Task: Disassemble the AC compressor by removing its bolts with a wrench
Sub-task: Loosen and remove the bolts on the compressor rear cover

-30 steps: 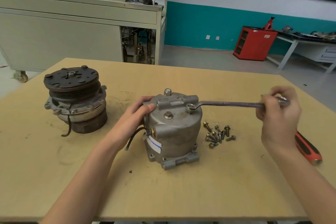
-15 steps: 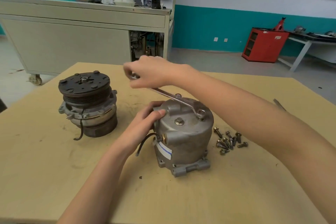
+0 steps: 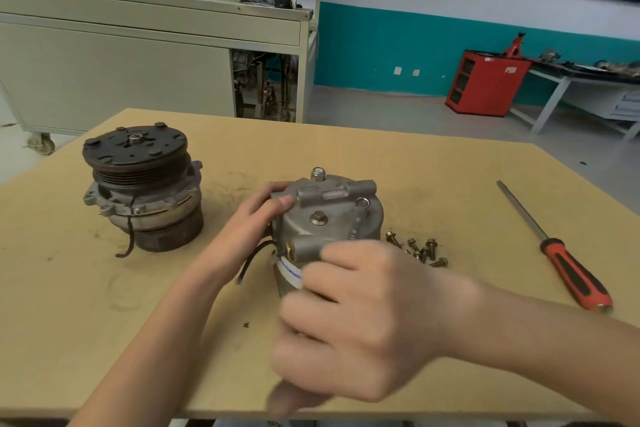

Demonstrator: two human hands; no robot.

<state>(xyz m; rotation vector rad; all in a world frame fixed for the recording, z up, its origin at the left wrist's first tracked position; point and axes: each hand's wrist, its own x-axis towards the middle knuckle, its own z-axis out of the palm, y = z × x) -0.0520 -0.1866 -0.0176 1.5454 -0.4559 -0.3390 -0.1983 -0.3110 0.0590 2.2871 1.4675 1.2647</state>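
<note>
1. AC compressor (image 3: 325,232): silver housing, upright, near the middle of the wooden table (image 3: 346,156). A black wire hangs from its left side, and one hex bolt (image 3: 318,218) sits in the centre of its top face.
2. left hand (image 3: 254,218): at the compressor's upper left edge, thumb on top, fingers wrapped round the housing and grasping it.
3. wrench (image 3: 357,224): ring end on the compressor's top right rim, shank running down its front.
4. right hand (image 3: 360,319): in front of the compressor and blurred. The fingers are curled, apparently clenched round the wrench's lower end, which the hand hides.
5. loose bolts (image 3: 419,250): small heap on the table just right of the compressor.
6. screwdriver (image 3: 568,270): red-and-black handle, lying flat, well right of the compressor.
7. second compressor (image 3: 142,191): dark pulley uppermost, standing left of the AC compressor, apart from it.
8. grey cabinet (image 3: 121,73): on casters, on the floor behind the compressor.
</note>
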